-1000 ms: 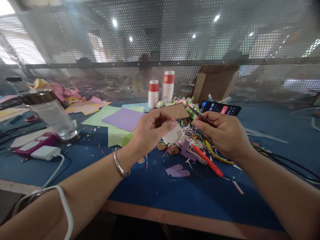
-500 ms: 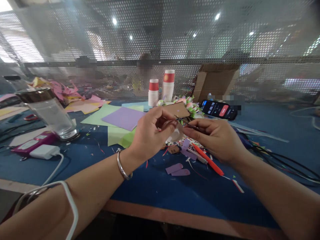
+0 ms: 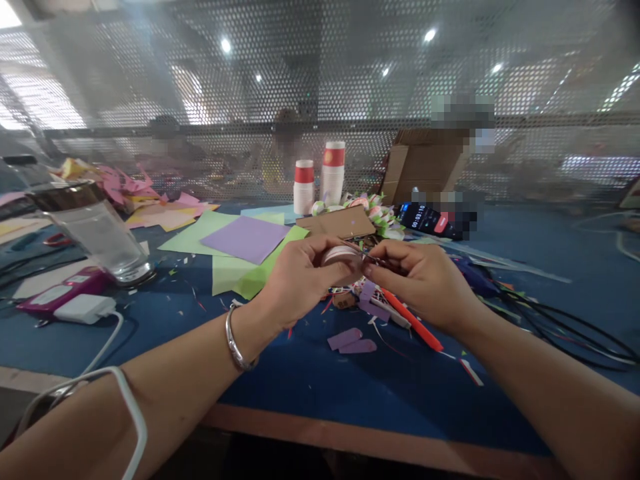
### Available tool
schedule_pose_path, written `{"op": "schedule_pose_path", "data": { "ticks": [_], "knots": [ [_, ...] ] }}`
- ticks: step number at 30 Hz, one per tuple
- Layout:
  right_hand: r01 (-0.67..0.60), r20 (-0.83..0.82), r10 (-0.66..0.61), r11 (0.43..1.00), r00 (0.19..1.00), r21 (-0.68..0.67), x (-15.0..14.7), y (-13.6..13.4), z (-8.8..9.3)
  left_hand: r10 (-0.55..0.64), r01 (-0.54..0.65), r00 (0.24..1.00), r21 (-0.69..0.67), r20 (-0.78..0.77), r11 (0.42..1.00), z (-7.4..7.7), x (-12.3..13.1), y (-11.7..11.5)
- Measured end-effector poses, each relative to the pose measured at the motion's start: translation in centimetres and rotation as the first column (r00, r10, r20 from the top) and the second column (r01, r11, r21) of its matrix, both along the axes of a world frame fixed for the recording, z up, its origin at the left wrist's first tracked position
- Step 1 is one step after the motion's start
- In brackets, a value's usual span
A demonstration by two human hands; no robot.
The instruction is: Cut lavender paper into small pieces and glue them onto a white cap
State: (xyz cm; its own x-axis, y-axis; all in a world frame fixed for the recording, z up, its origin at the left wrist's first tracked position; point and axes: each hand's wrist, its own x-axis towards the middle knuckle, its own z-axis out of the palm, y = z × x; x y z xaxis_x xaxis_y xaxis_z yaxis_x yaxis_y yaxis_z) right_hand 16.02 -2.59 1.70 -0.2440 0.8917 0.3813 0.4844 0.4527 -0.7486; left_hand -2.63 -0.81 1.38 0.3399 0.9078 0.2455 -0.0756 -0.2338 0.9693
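My left hand (image 3: 305, 277), with a silver bangle on the wrist, is closed round a small roll of pale pink paper strip (image 3: 339, 254) held above the blue table (image 3: 310, 373). My right hand (image 3: 420, 283) pinches a thin dark tool (image 3: 373, 257), maybe tweezers, whose tip touches the roll. The two hands meet over a heap of paper scraps (image 3: 370, 300). An orange pen (image 3: 413, 320) lies under my right hand.
Purple and green paper sheets (image 3: 245, 240) lie behind my left hand. A glass jar (image 3: 97, 230) and a white charger (image 3: 83, 308) sit at left. Paper cups (image 3: 320, 180), a cardboard piece (image 3: 343, 222) and a phone (image 3: 430, 220) stand further back before a mesh screen. Black cables (image 3: 565, 320) run at right.
Both hands have drawn together and sunk a little toward the table. The tool tip has come up against the pink roll in my left hand.
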Motion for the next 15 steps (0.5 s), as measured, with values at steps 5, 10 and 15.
{"op": "schedule_pose_path", "data": {
  "ticks": [5,10,15],
  "knots": [
    [-0.014,-0.027,0.014,1.0,1.0,-0.002,-0.02,-0.07,0.07,-0.041,0.043,0.999,-0.097,0.024,0.994,0.0,-0.04,0.03],
    [-0.032,-0.05,0.032,0.999,0.998,-0.006,0.12,0.09,0.13,-0.095,0.096,0.995,-0.132,0.011,0.987,-0.16,0.12,-0.06],
    [-0.025,-0.062,0.025,1.0,0.998,-0.011,0.28,0.12,0.08,-0.012,0.015,0.992,0.02,-0.127,1.0,-0.06,-0.01,-0.07]
  ]
}}
